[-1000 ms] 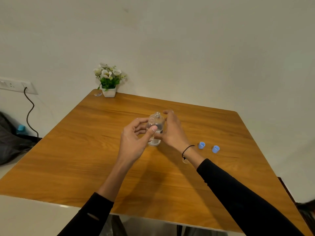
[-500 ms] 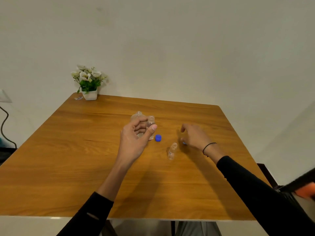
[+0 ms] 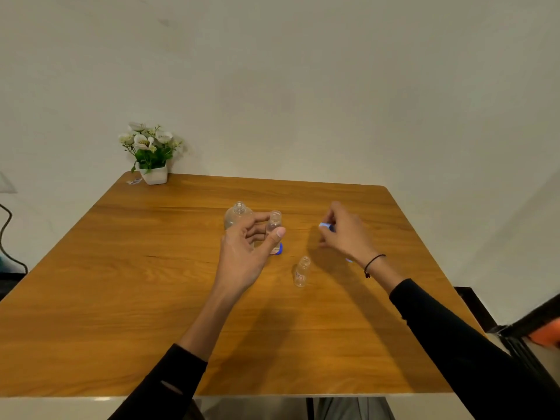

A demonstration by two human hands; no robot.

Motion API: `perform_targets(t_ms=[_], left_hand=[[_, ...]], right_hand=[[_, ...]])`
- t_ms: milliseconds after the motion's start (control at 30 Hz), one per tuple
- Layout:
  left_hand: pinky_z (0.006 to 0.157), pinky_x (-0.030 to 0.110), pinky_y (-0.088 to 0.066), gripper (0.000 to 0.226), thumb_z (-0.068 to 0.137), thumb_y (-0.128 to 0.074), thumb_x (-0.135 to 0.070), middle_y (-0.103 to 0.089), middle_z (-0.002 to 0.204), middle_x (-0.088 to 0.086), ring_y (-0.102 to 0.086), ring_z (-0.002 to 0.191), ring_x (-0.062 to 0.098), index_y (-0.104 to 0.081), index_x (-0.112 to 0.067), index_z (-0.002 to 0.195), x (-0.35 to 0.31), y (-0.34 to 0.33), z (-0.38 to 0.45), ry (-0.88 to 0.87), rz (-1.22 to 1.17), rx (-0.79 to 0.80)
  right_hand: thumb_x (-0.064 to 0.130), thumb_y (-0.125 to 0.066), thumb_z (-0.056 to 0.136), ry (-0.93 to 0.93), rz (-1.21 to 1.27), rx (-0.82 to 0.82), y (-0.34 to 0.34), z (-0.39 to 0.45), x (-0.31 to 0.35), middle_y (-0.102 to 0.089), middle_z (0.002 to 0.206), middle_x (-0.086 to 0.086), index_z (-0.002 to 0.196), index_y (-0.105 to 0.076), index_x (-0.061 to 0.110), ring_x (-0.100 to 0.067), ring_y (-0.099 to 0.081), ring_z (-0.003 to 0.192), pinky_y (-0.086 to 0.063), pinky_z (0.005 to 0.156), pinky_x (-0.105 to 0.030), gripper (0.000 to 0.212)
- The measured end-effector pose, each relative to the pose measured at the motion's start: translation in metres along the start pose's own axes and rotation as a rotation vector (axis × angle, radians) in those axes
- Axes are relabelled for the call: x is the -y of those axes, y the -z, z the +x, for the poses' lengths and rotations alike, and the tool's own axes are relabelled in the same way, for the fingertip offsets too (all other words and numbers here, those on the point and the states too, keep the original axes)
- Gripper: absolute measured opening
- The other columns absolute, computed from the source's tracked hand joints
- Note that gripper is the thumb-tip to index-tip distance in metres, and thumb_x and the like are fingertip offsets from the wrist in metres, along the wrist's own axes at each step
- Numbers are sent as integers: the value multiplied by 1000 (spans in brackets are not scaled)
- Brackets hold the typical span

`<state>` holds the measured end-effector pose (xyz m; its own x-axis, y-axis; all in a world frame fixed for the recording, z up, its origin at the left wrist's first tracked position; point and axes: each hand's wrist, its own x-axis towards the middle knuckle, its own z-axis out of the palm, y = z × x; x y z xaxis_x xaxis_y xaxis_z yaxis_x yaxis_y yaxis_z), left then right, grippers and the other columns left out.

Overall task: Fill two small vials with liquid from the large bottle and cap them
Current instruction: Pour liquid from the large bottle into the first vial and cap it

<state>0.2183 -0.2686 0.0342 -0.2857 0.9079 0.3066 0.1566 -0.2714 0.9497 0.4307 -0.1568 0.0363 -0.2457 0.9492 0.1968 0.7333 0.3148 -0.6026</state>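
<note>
My left hand (image 3: pixel 245 253) grips a small clear vial (image 3: pixel 274 228) upright between thumb and fingers, its mouth uncapped. Behind that hand stands the large clear bottle (image 3: pixel 238 213), uncapped, partly hidden by my fingers. A dark blue cap (image 3: pixel 280 248) lies on the table just right of the held vial's base. A second small vial (image 3: pixel 301 271) stands open on the table between my hands. My right hand (image 3: pixel 345 233) pinches a light blue cap (image 3: pixel 325 226) above the table. Another light blue bit (image 3: pixel 349 260) peeks out under my right wrist.
The wooden table (image 3: pixel 151 298) meets a plain wall at its far edge. A white pot of flowers (image 3: pixel 151 156) stands at the far left corner. A cable (image 3: pixel 6 231) hangs at the left, and dark furniture (image 3: pixel 515 328) sits off the right edge.
My right hand left the large bottle, went right to the caps and lifted one light blue cap. My left hand keeps its hold on the vial. The view shifted right.
</note>
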Motion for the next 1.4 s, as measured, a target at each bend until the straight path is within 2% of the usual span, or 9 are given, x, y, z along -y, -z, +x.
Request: perform_targets(t_ms=[133,367,567,700,867,1033,1100,1267,1400], left_hand=[[91,32,-63,32,90,-84,-25,-81,106,-1,-77,99,11,-75,-18,120,1,-5,4,-18,0,1],[93,35,-63,35,91,-84,-25,-81,110,-3,-77,102,11,-73,-15,123,0,-8,7,-42,9,20],[92,32,-63,33,91,-83,-23,-80,108,-6,-77,102,9,-74,-23,122,-4,-9,7,-74,15,55],[93,31,-62,34,91,-84,-22,-80,105,-11,-76,101,7,-74,-21,123,-4,-9,5,-83,32,79],[89,31,-63,35,89,-86,-22,-80,99,-15,-76,97,6,-69,-45,110,-1,-12,1,-75,44,81],[93,36,-63,31,88,-87,-22,-80,103,-13,-76,100,5,-74,-31,115,4,-14,-1,-86,61,91],[93,36,-63,30,88,-87,-22,-80,103,-16,-75,100,5,-75,-27,116,4,-15,-1,-79,60,89],[93,33,-62,31,89,-85,-19,-79,105,-12,-75,102,7,-77,-21,118,6,-14,-1,-98,67,76],[91,29,-60,30,88,-87,-18,-81,103,-15,-76,99,5,-76,-27,115,5,-12,-2,-88,39,79]], right_hand=[[12,-58,106,73,391,-51,17,-10,34,-63,106,-8,117,-65,16,-16,-80,84,-65,85,-43,14],[13,-77,94,241,608,-192,24,-25,79,-76,99,1,104,-75,13,-16,-73,94,-61,82,-37,10],[9,-82,88,333,497,-81,25,-26,86,-77,97,0,96,-73,10,-19,-74,92,-61,82,-45,12],[5,-78,90,383,355,-14,31,-28,87,-76,102,3,99,-69,11,-13,-73,98,-63,85,-36,14],[10,-75,94,484,41,71,38,-26,89,-71,102,8,109,-73,18,-8,-67,96,-58,85,-31,17],[15,-74,96,487,-124,136,46,-24,97,-69,97,4,104,-74,14,-14,-62,87,-55,80,-39,8],[27,-74,97,494,-184,128,47,-25,101,-68,89,4,97,-72,16,-16,-62,81,-55,73,-42,11],[79,-43,93,435,-526,2,48,-27,100,-62,73,7,90,-66,23,-19,-60,67,-50,58,-38,61],[28,-66,102,526,-308,204,57,-33,97,-54,106,18,136,-55,28,2,-55,81,-54,74,-29,36]])
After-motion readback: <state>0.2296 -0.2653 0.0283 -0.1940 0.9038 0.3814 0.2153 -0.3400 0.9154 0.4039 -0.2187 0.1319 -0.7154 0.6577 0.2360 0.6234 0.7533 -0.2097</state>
